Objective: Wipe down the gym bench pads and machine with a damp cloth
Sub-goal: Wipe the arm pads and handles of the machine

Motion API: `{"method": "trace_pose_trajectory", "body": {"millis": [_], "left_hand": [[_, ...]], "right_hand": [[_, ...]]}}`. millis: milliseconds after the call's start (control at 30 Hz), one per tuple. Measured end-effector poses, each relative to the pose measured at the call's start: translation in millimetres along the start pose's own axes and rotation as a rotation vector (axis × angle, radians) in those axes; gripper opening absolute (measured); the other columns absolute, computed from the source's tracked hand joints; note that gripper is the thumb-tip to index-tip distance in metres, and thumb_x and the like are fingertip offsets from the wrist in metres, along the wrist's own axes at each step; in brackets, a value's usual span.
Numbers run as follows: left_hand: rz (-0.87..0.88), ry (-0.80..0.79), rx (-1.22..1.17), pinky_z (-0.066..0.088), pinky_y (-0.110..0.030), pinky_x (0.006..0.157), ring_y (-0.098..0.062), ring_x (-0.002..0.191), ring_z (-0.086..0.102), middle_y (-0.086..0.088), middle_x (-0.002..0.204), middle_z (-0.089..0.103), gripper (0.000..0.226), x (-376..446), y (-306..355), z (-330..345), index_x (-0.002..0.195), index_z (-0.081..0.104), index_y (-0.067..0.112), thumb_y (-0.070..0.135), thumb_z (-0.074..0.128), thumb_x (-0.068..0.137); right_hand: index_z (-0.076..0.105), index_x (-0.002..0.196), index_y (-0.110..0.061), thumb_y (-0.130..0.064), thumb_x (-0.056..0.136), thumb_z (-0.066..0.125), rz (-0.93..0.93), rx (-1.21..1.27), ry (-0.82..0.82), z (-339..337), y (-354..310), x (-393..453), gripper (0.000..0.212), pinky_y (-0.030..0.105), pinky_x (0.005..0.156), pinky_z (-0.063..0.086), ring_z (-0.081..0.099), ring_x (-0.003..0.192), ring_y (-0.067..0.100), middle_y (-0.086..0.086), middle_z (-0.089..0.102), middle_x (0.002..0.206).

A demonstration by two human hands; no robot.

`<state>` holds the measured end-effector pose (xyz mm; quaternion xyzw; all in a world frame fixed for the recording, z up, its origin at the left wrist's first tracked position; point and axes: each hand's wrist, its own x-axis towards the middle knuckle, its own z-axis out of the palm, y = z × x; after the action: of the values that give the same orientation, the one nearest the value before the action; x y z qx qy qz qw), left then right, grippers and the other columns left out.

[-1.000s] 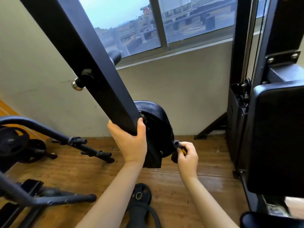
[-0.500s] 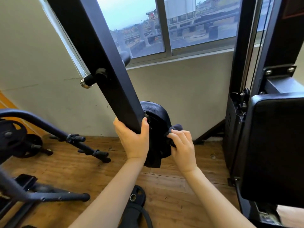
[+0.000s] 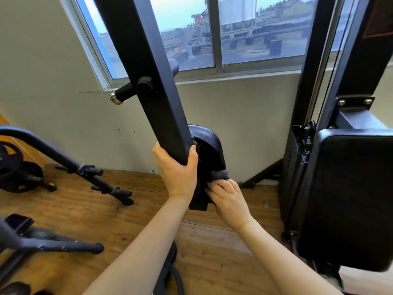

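A black square machine arm (image 3: pixel 148 67) slants down from the top centre. My left hand (image 3: pixel 177 173) grips its lower end, thumb on the right face. Behind that end sits a round black pad (image 3: pixel 210 145). My right hand (image 3: pixel 229 201) presses a dark grey cloth (image 3: pixel 220 174) against the lower right side of the pad, fingers curled over the cloth. Most of the cloth is hidden under the fingers.
A black back pad (image 3: pixel 348 196) on an upright frame (image 3: pixel 308 67) fills the right. Black bars with handles (image 3: pixel 93 177) and weight plates (image 3: pixel 14 167) stand at the left on the wooden floor (image 3: pixel 212 241). A steel-tipped peg (image 3: pixel 120 95) juts from the arm. A window (image 3: pixel 234 33) is behind.
My right hand moved from the small knob below the pad up onto the pad with the cloth. My left hand keeps its hold on the arm; the view tilted upward.
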<state>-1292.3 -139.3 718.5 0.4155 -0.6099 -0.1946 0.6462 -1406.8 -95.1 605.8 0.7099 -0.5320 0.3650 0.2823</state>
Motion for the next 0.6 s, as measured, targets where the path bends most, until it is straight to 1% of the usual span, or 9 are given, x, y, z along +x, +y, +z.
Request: {"method": "trace_pose_trajectory", "body": {"millis": [133, 200, 267, 333, 400, 467, 500, 533, 600], "left_hand": [[-0.001, -0.002, -0.006, 0.056, -0.033, 0.077, -0.014, 0.098, 0.054, -0.002, 0.11, 0.048, 0.054, 0, 1, 4, 0.115, 0.03, 0.035, 0.043, 0.065, 0.076], [-0.006, -0.001, -0.01, 0.057, -0.034, 0.075, -0.014, 0.097, 0.054, -0.002, 0.109, 0.048, 0.053, 0, 3, 5, 0.114, 0.03, 0.036, 0.042, 0.066, 0.076], [-0.001, 0.005, -0.005, 0.056, -0.035, 0.075, -0.015, 0.098, 0.054, -0.003, 0.11, 0.048, 0.053, -2, 4, 6, 0.115, 0.03, 0.034, 0.041, 0.066, 0.076], [-0.002, 0.004, -0.007, 0.056, -0.037, 0.077, -0.017, 0.099, 0.054, -0.005, 0.11, 0.048, 0.054, -2, 4, 5, 0.116, 0.032, 0.03, 0.042, 0.065, 0.075], [-0.007, 0.008, -0.003, 0.056, -0.039, 0.077, -0.017, 0.099, 0.054, -0.005, 0.11, 0.048, 0.054, 0, 2, 3, 0.116, 0.032, 0.029, 0.043, 0.064, 0.074], [-0.004, 0.009, 0.004, 0.056, -0.04, 0.077, -0.017, 0.099, 0.055, -0.003, 0.11, 0.048, 0.054, 0, 2, 2, 0.116, 0.033, 0.03, 0.043, 0.064, 0.074], [-0.002, 0.01, 0.004, 0.056, -0.04, 0.077, -0.017, 0.099, 0.054, -0.003, 0.11, 0.048, 0.054, 0, 1, 2, 0.117, 0.032, 0.031, 0.043, 0.064, 0.075], [0.001, 0.013, 0.003, 0.056, -0.04, 0.077, -0.017, 0.1, 0.054, -0.003, 0.11, 0.047, 0.054, 0, 1, 2, 0.117, 0.031, 0.032, 0.042, 0.064, 0.075], [0.0, 0.019, 0.01, 0.056, -0.042, 0.077, -0.019, 0.101, 0.054, -0.002, 0.11, 0.047, 0.053, 1, -1, 2, 0.116, 0.03, 0.038, 0.042, 0.065, 0.075]], "right_hand": [[0.064, 0.098, -0.009, -0.005, 0.078, 0.056, 0.166, 0.295, 0.234, -29, -16, 43, 0.022, 0.03, 0.091, 0.041, 0.051, 0.099, 0.02, 0.007, 0.066, 0.096], [0.055, 0.099, -0.01, -0.004, 0.078, 0.054, 0.206, 0.316, 0.285, -36, -15, 70, 0.022, 0.028, 0.087, 0.04, 0.05, 0.095, 0.02, 0.008, 0.064, 0.094], [0.05, 0.098, -0.012, -0.005, 0.078, 0.05, 0.193, 0.258, 0.241, -29, -12, 72, 0.021, 0.027, 0.082, 0.038, 0.048, 0.089, 0.019, 0.009, 0.065, 0.088], [0.05, 0.096, -0.013, -0.005, 0.077, 0.049, 0.143, 0.181, 0.132, -16, -10, 47, 0.021, 0.028, 0.079, 0.038, 0.047, 0.084, 0.019, 0.008, 0.065, 0.082], [0.056, 0.093, -0.013, -0.002, 0.071, 0.06, 0.121, 0.118, -0.014, -3, -10, 11, 0.025, 0.028, 0.08, 0.042, 0.051, 0.084, 0.019, 0.005, 0.066, 0.082], [0.063, 0.089, -0.013, 0.006, 0.056, 0.076, 0.207, 0.142, -0.112, 1, -14, -16, 0.04, 0.025, 0.082, 0.045, 0.054, 0.085, 0.016, 0.002, 0.066, 0.083], [0.063, 0.088, -0.013, 0.009, 0.053, 0.077, 0.271, 0.205, -0.107, -1, -17, -20, 0.044, 0.023, 0.083, 0.043, 0.053, 0.086, 0.014, 0.001, 0.065, 0.083], [0.063, 0.088, -0.012, 0.01, 0.056, 0.075, 0.334, 0.284, -0.049, -8, -22, -16, 0.041, 0.023, 0.084, 0.041, 0.052, 0.088, 0.013, 0.002, 0.064, 0.084], [0.059, 0.093, -0.011, 0.003, 0.07, 0.062, 0.401, 0.421, 0.197, -27, -28, 13, 0.027, 0.023, 0.087, 0.042, 0.052, 0.092, 0.015, 0.006, 0.063, 0.088]]}}
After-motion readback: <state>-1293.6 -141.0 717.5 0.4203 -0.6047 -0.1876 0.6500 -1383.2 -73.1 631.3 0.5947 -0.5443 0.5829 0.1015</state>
